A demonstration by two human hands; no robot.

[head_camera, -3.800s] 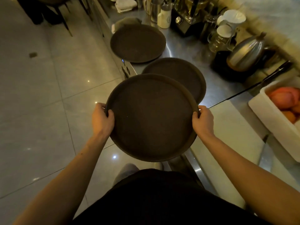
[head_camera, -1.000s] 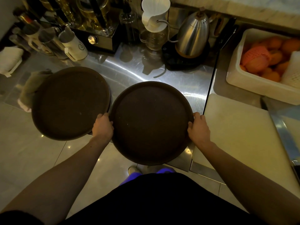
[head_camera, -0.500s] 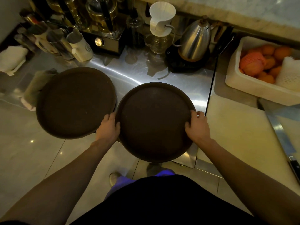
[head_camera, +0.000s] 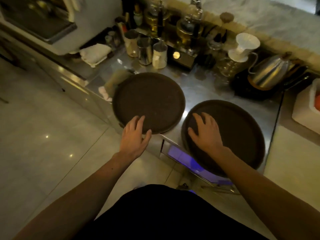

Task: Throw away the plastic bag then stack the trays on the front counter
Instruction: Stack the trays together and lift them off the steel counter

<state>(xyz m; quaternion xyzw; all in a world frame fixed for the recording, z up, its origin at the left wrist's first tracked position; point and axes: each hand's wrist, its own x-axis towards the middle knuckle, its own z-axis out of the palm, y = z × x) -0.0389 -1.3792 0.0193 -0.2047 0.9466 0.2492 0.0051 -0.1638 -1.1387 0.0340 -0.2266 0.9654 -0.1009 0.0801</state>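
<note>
Two round dark trays lie side by side on the steel counter [head_camera: 199, 87]. The left tray [head_camera: 150, 99] overhangs the counter's near edge a little. My left hand [head_camera: 135, 135] is at its near rim, with spread fingertips over the tray's surface and nothing gripped. The right tray [head_camera: 242, 129] lies nearer me and also pokes past the counter edge. My right hand [head_camera: 206, 134] rests flat on its left part with the fingers apart. I cannot see whether another tray lies under it.
Steel pitchers [head_camera: 144, 51] and a white jug [head_camera: 160, 57] stand behind the left tray, with a folded cloth [head_camera: 95, 53] to their left. A white dripper [head_camera: 245, 44], a steel kettle [head_camera: 270, 71] and a white box [head_camera: 306, 110] are at the right. A pale board [head_camera: 294, 161] adjoins the right tray.
Both hands have let go of the right tray's rim. My left hand moved over to the left tray's near edge and my right hand now lies flat on the right tray. The view swung right.
</note>
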